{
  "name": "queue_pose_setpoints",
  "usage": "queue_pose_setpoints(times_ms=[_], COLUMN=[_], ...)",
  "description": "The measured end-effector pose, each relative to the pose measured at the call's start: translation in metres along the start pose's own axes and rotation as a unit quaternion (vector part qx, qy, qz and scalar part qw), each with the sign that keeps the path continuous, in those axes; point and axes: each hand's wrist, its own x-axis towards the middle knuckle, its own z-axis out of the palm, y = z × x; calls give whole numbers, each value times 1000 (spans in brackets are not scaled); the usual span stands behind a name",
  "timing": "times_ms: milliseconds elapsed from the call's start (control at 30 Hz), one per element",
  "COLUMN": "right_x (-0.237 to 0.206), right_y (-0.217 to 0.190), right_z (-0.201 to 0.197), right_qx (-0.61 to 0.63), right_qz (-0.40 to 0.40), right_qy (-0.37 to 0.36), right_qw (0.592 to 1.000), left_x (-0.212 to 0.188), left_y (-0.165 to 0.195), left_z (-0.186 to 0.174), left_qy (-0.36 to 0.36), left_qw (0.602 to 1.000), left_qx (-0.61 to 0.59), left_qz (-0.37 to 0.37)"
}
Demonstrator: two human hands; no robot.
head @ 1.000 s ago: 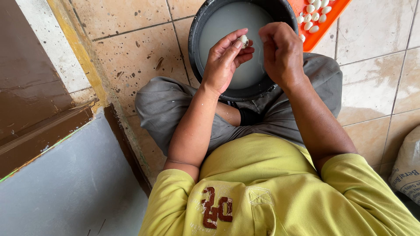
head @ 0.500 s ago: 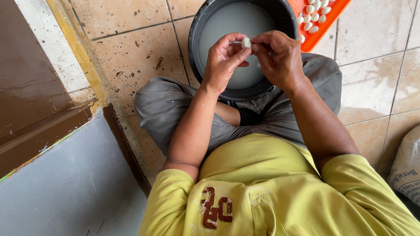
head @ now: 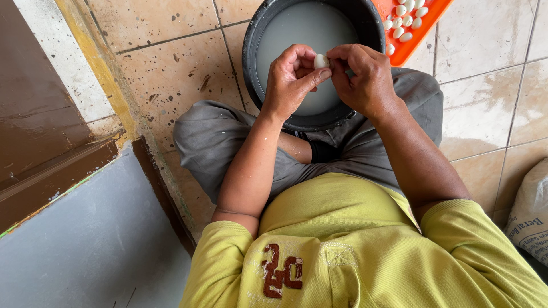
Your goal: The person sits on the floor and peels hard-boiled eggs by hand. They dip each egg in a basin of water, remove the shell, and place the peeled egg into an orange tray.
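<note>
Both of my hands meet over a black bucket (head: 251, 43) filled with cloudy whitish water. A small white egg-shaped piece (head: 321, 61) is pinched between the fingertips of my left hand (head: 291, 80) and my right hand (head: 365, 77). The left thumb presses under it, and the right fingers close on it from the other side. The bucket stands on the tiled floor between my crossed legs in grey trousers.
An orange tray (head: 419, 37) holding several small white pieces lies at the bucket's upper right. A white sack (head: 531, 211) sits at the right edge. At left are a brown step (head: 40, 142) and a grey panel (head: 85, 251).
My hands have drawn closer together over the bucket, and the white piece now sits pinched between both sets of fingertips rather than in the left hand alone.
</note>
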Motion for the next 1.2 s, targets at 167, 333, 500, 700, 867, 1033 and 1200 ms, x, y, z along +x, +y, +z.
queue_pose_setpoints(times_ms=[167,333,500,700,867,1033,1200], right_x=[-5,-5,-6,-16,-5,-5,-2], right_y=[4,8,10,14,19,4,-8], right_z=[-1,-8,-9,-2,6,1,2], right_qx=[92,343,336,282,273,169,83], right_qz=[90,207,231,196,221,93,-5], right_qy=[-16,-30,-47,-73,27,56,8], right_qw=[991,916,912,936,936,980,997], left_x=[-2,-2,-4,-2,-3,-1,-2], left_y=[6,10,5,-5,-8,-11,-12], left_z=[1,-3,-5,-7,-9,-12,-9], left_qy=[-24,-79,-117,-81,-68,-52,-26], left_qw=[999,991,975,983,969,954,955], left_qx=[-30,-99,-175,-142,-220,-279,-278], left_qz=[-21,-54,-71,-81,-93,-96,-102])
